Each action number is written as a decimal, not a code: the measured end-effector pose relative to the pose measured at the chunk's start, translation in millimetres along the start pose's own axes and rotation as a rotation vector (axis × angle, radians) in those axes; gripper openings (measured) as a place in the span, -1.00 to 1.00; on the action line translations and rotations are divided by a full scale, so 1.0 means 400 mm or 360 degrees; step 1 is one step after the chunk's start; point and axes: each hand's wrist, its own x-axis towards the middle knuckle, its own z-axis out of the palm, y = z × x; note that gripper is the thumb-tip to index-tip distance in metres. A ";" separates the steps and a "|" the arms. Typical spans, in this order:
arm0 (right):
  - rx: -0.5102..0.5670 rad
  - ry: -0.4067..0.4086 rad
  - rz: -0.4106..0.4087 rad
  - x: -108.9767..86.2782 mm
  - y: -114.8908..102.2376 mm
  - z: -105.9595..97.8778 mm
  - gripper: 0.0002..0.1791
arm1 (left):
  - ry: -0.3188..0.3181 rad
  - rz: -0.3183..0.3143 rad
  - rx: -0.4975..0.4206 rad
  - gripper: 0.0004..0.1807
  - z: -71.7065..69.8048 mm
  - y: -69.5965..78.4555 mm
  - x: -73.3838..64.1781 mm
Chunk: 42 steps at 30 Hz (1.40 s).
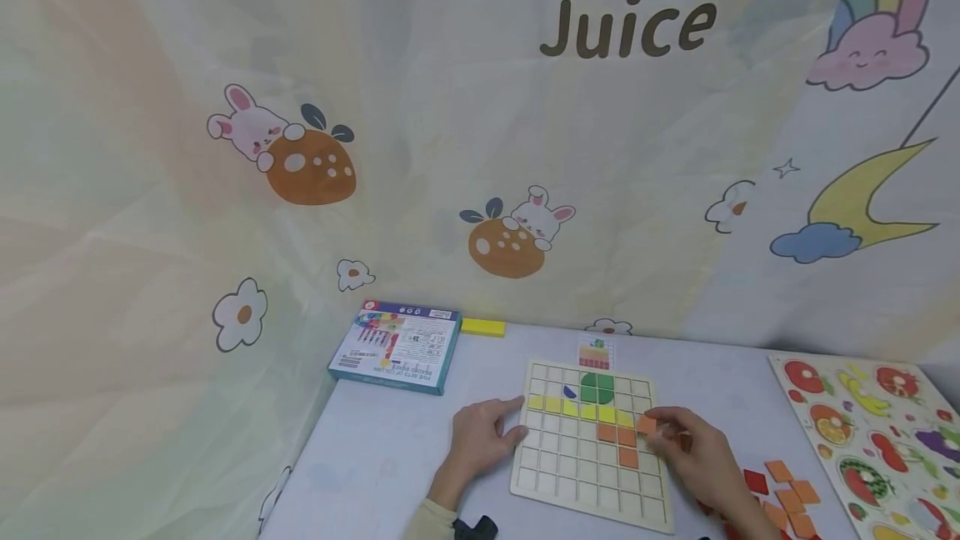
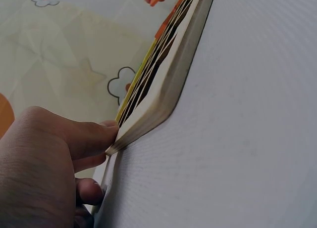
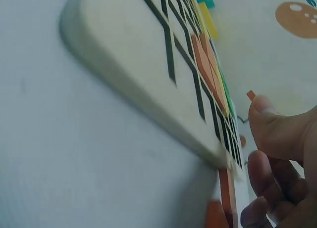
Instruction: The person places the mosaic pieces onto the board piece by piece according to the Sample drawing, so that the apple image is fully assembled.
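My left hand (image 1: 477, 433) rests at the left edge of the pale wooden grid board (image 1: 558, 482), thumb and index finger spread along the rim. In the left wrist view the thumb touches the board's side. On the other side, my right hand (image 1: 697, 450) pinches an orange square tile (image 1: 647, 424) between thumb and fingertips, over the board's right edge. Orange tiles (image 1: 627, 457) sit in a few cells below a row of yellow tiles (image 1: 552, 405). Above that row are green pieces (image 1: 597, 388) forming a round shape and a small blue piece (image 1: 570, 392).
Loose orange tiles (image 1: 790, 500) and a red tile (image 1: 755, 482) lie right of the board. A fruit picture board (image 1: 840, 419) stands farther right. Behind are a small pattern card (image 1: 596, 352), a yellow strip (image 1: 483, 327) and a game box (image 1: 397, 348), near the printed cloth wall (image 1: 420, 107).
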 end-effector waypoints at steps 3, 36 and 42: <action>0.0024 -0.0015 -0.0081 -0.004 -0.010 0.017 -0.59 | 0.0001 -0.0005 0.0013 -0.53 0.002 0.000 0.001; 0.0069 -0.0275 0.0098 -0.015 -0.063 0.070 -0.69 | -0.0033 -0.0039 0.0004 -0.52 -0.007 0.012 0.000; 0.0048 -0.0259 0.0111 -0.013 -0.066 0.063 -0.68 | -0.0047 -0.0052 0.0016 -0.52 -0.008 0.014 0.000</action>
